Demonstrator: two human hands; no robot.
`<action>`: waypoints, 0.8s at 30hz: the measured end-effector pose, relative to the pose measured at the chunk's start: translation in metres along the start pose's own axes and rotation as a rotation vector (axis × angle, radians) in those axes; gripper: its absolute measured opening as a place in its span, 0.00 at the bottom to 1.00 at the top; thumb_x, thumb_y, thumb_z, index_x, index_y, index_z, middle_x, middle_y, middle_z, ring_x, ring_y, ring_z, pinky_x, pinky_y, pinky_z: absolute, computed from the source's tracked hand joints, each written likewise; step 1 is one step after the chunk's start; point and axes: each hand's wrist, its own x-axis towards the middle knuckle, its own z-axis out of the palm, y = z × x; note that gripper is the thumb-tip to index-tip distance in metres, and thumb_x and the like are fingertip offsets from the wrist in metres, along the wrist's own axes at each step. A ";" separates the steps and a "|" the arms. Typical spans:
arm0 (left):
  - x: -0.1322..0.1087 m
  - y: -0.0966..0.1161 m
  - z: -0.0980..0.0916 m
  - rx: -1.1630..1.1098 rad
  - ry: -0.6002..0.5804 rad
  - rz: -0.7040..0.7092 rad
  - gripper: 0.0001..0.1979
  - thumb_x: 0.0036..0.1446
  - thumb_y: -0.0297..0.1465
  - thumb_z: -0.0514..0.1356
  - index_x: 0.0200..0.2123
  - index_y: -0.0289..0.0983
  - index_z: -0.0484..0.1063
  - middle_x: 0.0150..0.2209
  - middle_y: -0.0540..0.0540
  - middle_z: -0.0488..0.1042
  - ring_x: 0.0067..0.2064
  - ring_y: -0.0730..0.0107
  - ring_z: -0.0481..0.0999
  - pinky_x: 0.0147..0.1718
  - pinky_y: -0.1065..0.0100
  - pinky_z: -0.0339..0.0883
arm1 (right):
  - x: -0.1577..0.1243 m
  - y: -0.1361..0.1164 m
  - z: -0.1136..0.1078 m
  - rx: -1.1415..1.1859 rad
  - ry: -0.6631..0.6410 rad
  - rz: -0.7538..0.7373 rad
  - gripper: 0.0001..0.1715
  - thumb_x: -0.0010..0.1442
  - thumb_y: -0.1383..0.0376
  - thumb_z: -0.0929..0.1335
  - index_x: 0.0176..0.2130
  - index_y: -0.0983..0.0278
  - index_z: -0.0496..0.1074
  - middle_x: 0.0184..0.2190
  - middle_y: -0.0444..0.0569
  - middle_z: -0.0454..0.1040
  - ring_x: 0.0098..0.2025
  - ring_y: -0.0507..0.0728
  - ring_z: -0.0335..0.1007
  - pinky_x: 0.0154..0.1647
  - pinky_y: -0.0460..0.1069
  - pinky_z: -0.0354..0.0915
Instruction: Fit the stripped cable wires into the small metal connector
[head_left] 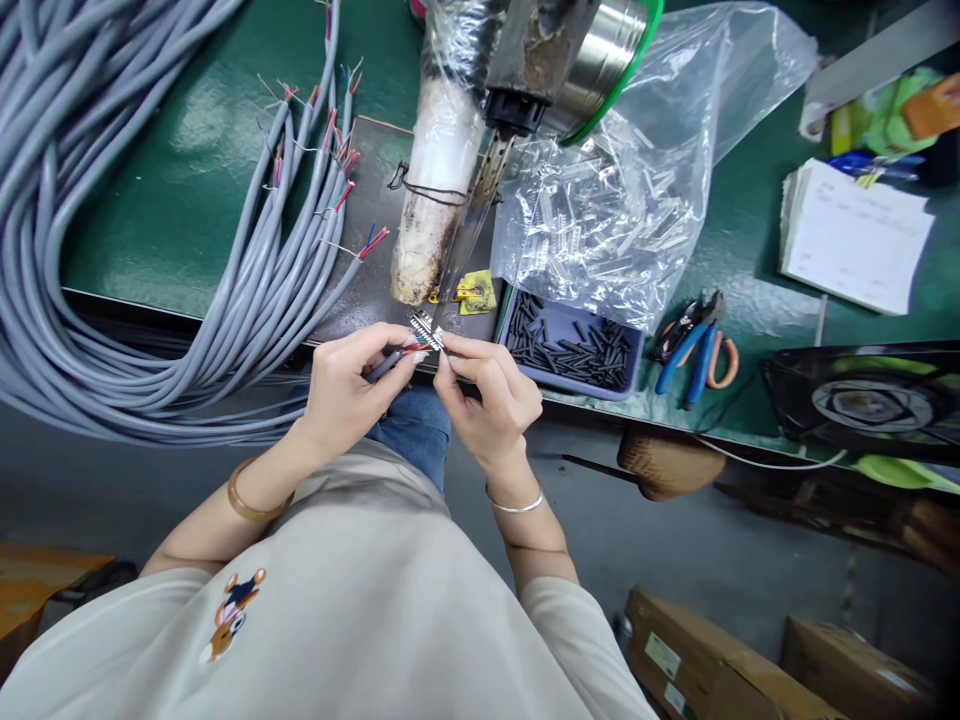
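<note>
One small metal connector [424, 326] is in the middle of the frame, between two hands. The left hand [351, 378] pinches one gray cable [383, 367] with colored wires. The right hand's [487, 392] fingers bunch close beside the connector; whether they pinch it, one cannot tell. Just above is one soldering iron [491, 168]. Right of center, one tray [600, 389] has many black tubes [568, 358]. Two brown boxes [720, 665] are at lower right.

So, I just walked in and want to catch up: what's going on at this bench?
Someone is working bare-handed near the tip of a soldering iron. The left hand holds a grey cable, its coloured wires at a small connector. The right hand is at the connector's edge, its exact grip unclear. More grey cables lie to the left; a tray of black pieces sits to the right.
</note>
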 end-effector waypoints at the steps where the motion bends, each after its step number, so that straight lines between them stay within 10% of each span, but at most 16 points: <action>1: -0.001 0.000 0.000 0.005 0.008 0.015 0.01 0.59 0.26 0.65 0.36 0.35 0.78 0.33 0.50 0.82 0.22 0.82 0.64 0.23 0.75 0.57 | -0.001 0.000 0.001 0.034 0.008 0.027 0.10 0.63 0.74 0.71 0.36 0.59 0.70 0.39 0.48 0.85 0.38 0.53 0.83 0.38 0.47 0.77; 12: 0.001 0.003 0.003 -0.018 0.084 -0.047 0.02 0.57 0.25 0.65 0.31 0.35 0.75 0.18 0.60 0.61 0.19 0.83 0.53 0.21 0.74 0.51 | -0.005 -0.003 0.005 0.200 0.011 0.245 0.09 0.63 0.73 0.72 0.36 0.59 0.73 0.37 0.45 0.84 0.39 0.54 0.83 0.39 0.51 0.78; 24: 0.004 -0.001 0.011 0.027 0.107 -0.032 0.03 0.57 0.23 0.63 0.32 0.36 0.74 0.26 0.55 0.73 0.21 0.82 0.56 0.23 0.73 0.53 | 0.000 0.001 0.008 0.113 0.014 0.157 0.10 0.62 0.74 0.73 0.37 0.59 0.73 0.40 0.47 0.84 0.41 0.53 0.83 0.43 0.49 0.79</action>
